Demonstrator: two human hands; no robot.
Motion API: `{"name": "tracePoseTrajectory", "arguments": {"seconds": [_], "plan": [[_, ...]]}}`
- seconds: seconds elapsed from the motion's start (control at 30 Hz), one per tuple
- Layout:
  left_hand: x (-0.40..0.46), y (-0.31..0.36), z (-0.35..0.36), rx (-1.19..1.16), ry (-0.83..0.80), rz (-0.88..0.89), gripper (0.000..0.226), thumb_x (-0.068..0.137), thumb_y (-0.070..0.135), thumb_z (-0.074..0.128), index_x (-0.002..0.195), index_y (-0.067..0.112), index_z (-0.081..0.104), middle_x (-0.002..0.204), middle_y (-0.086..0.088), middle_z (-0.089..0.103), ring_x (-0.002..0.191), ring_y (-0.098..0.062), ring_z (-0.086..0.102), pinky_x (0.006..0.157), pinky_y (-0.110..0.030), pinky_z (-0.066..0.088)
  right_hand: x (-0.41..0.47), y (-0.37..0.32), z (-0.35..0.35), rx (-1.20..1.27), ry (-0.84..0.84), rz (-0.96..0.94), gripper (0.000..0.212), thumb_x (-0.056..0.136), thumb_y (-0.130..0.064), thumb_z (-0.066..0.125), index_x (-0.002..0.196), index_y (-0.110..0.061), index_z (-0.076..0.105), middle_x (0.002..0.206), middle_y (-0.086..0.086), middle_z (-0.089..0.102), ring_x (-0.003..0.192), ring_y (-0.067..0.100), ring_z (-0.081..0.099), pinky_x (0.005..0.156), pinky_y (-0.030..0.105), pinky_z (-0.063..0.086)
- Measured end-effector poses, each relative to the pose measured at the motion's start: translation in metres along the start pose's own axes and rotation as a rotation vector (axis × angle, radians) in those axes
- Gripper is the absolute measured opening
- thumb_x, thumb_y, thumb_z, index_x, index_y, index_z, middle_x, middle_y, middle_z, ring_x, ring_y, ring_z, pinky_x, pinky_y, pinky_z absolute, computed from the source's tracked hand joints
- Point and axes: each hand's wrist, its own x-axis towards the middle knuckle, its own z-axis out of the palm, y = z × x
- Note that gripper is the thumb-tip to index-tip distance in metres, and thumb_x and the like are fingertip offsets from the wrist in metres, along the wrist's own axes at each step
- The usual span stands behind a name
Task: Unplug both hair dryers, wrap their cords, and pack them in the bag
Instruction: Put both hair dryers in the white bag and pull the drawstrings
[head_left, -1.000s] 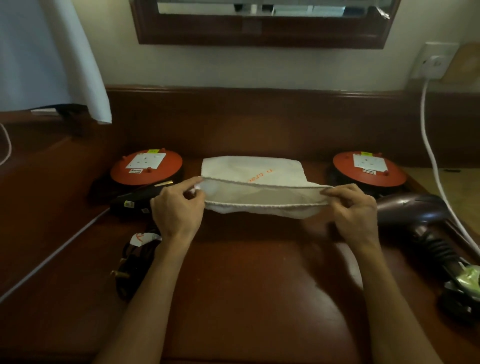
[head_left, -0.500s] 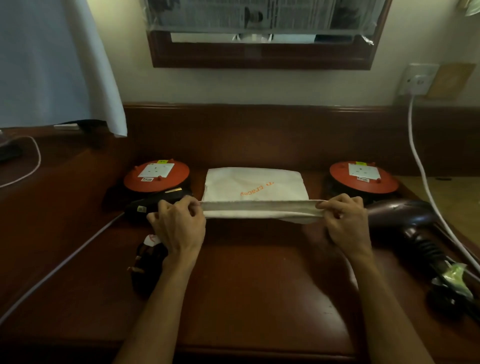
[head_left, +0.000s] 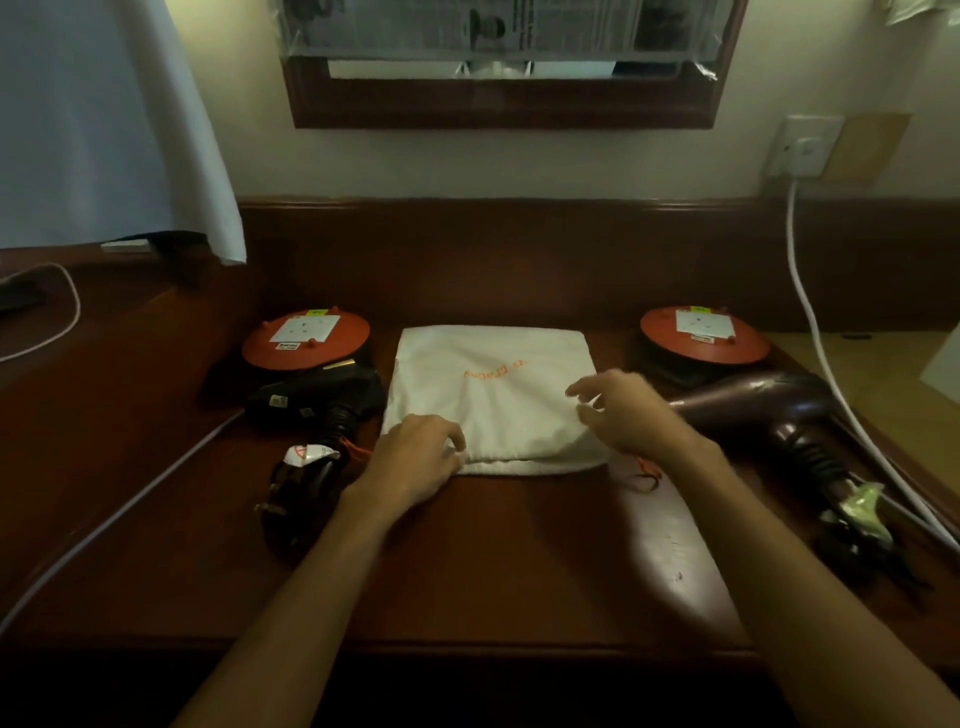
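Note:
A white drawstring bag (head_left: 493, 395) with orange lettering lies flat in the middle of the dark wooden desk (head_left: 493, 561). My left hand (head_left: 415, 457) pinches the bag's near hem at its left corner. My right hand (head_left: 623, 410) hovers over the bag's right side with relaxed, slightly spread fingers, holding nothing. A black hair dryer (head_left: 317, 400) lies left of the bag, its bundled cord and plug (head_left: 298, 499) in front of it. A dark maroon hair dryer (head_left: 753, 402) lies right of the bag, its cord (head_left: 852, 519) trailing toward the desk's right edge.
Two round orange socket reels (head_left: 306, 340) (head_left: 704, 332) sit at the back on either side of the bag. A white cable (head_left: 815, 332) runs down from the wall socket (head_left: 802, 150). Another white cable (head_left: 104, 525) crosses the desk's left side. A white cloth (head_left: 104, 119) hangs upper left.
The bag's mouth, stretched between both hands before, has been laid down flat. My right hand has let go and lifted above the bag. The view has tilted up slightly.

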Motion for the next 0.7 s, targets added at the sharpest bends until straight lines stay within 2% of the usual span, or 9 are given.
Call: {"name": "tracePoseTrajectory", "arguments": {"seconds": [0.07,0.17,0.27,0.33,0.4,0.47,0.5,0.6,0.7], "plan": [[0.000,-0.004,0.002,0.005,0.089,-0.030,0.012,0.094,0.032,0.064,0.101,0.027,0.073,0.108,-0.002,0.068,0.102,-0.026,0.064,0.074,-0.032,0.043,0.000,0.011,0.014,-0.164,-0.123,0.006,0.033,0.092,-0.026,0.064,0.125,-0.026,0.068,0.124,0.001,0.068,0.103,0.019,0.064,0.092,0.040,0.056],[0.001,-0.015,0.000,-0.056,0.218,-0.062,0.010,0.096,0.029,0.062,0.098,0.025,0.071,0.098,-0.006,0.072,0.091,-0.028,0.066,0.074,-0.036,0.053,-0.013,0.022,0.012,-0.146,-0.163,0.017,0.039,0.091,-0.037,0.070,0.127,-0.022,0.069,0.127,0.002,0.068,0.105,0.020,0.065,0.097,0.037,0.053],[0.004,-0.016,-0.004,-0.075,0.211,-0.060,0.012,0.096,0.030,0.062,0.100,0.024,0.072,0.101,-0.005,0.072,0.092,-0.028,0.066,0.075,-0.038,0.054,-0.027,0.022,0.009,-0.143,-0.181,0.013,0.044,0.094,-0.038,0.066,0.135,-0.022,0.062,0.134,0.002,0.065,0.112,0.019,0.064,0.100,0.036,0.048],[0.006,-0.010,-0.005,-0.023,0.147,-0.042,0.016,0.095,0.034,0.063,0.105,0.026,0.072,0.112,-0.002,0.070,0.101,-0.025,0.063,0.078,-0.036,0.049,-0.035,0.021,0.004,-0.020,-0.071,0.005,0.039,0.096,-0.036,0.064,0.131,-0.019,0.064,0.126,0.001,0.069,0.105,0.016,0.067,0.095,0.032,0.052],[0.007,-0.004,-0.005,0.022,0.105,0.030,0.026,0.091,0.042,0.066,0.115,0.031,0.070,0.122,0.000,0.064,0.115,-0.023,0.056,0.087,-0.039,0.046,-0.044,0.026,-0.007,0.099,0.187,-0.009,0.036,0.095,-0.037,0.064,0.123,-0.015,0.067,0.115,0.004,0.073,0.098,0.017,0.069,0.088,0.033,0.056],[0.008,0.007,-0.001,0.037,0.075,0.132,0.035,0.089,0.046,0.068,0.121,0.032,0.066,0.121,0.000,0.060,0.118,-0.022,0.052,0.086,-0.037,0.043,-0.051,0.040,-0.026,-0.046,0.431,0.026,0.041,0.094,-0.038,0.064,0.129,-0.016,0.063,0.121,0.009,0.067,0.110,0.024,0.062,0.092,0.040,0.051],[0.009,0.013,0.001,0.042,0.058,0.178,0.035,0.090,0.046,0.068,0.122,0.032,0.065,0.119,0.001,0.059,0.116,-0.020,0.052,0.084,-0.034,0.042,-0.053,0.052,-0.035,-0.187,0.467,0.100,0.049,0.093,-0.040,0.065,0.136,-0.019,0.057,0.127,0.012,0.062,0.118,0.029,0.055,0.097,0.046,0.046],[0.015,0.033,0.011,0.063,0.040,0.246,0.026,0.092,0.042,0.068,0.113,0.028,0.071,0.113,0.003,0.063,0.104,-0.017,0.058,0.075,-0.029,0.039,-0.063,0.092,-0.057,-0.420,0.238,0.443,0.079,0.088,-0.048,0.068,0.153,-0.030,0.028,0.149,0.021,0.038,0.139,0.042,0.034,0.112,0.058,0.029],[0.026,0.043,0.020,0.021,0.076,0.246,0.022,0.093,0.041,0.067,0.103,0.023,0.076,0.106,0.002,0.070,0.089,-0.015,0.060,0.068,-0.029,0.040,-0.074,0.129,-0.059,-0.385,0.024,0.552,0.104,0.087,-0.047,0.070,0.154,-0.048,-0.010,0.153,0.023,0.034,0.138,0.044,0.038,0.111,0.059,0.037]]}}
